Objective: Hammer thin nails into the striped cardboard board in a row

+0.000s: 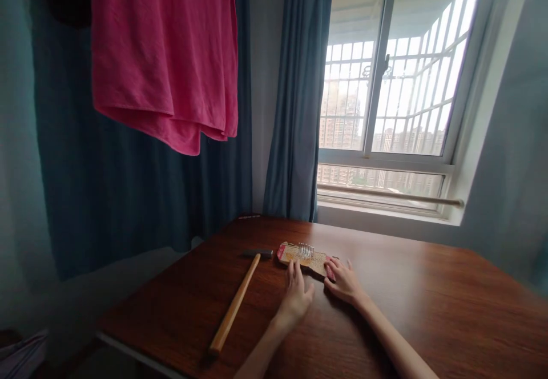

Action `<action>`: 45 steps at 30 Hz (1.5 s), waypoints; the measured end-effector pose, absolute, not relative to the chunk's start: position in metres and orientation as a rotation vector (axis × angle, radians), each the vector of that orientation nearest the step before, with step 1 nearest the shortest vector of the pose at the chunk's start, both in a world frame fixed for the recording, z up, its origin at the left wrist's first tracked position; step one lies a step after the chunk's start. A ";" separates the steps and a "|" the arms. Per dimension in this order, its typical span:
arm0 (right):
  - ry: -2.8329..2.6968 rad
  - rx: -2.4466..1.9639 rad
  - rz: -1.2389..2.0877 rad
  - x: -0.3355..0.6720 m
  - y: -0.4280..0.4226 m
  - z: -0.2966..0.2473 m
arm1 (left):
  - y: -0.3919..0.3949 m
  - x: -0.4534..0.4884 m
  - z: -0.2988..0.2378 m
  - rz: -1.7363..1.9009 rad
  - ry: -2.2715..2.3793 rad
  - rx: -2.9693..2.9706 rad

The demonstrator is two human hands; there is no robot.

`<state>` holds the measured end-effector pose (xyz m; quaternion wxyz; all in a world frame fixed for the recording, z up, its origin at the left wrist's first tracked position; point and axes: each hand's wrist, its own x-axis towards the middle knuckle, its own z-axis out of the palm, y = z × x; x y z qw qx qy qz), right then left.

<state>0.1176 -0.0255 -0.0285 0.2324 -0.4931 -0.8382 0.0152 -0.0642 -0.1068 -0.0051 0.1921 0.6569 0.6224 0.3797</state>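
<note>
no text, label, brand, number or sign can be read.

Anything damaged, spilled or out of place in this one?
Yes, the board on the table looks damaged: its near edge is ragged, as if torn or broken. The thin nails stand up from it in a row. I see no spill.

Tabletop [428,287] is stretching bare right of the right hand [342,281], giving wide sideways passage. Hammer [236,305] is lying left of the left hand [295,298], blocking low sweeps; a strip is opening between. Nails [305,250] are standing up from the cardboard [315,263], obstructing low passes over it.
</note>
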 end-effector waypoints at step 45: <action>-2.099 -1.304 0.200 0.055 0.043 -0.040 | 0.028 -0.120 -0.029 1.195 1.902 1.972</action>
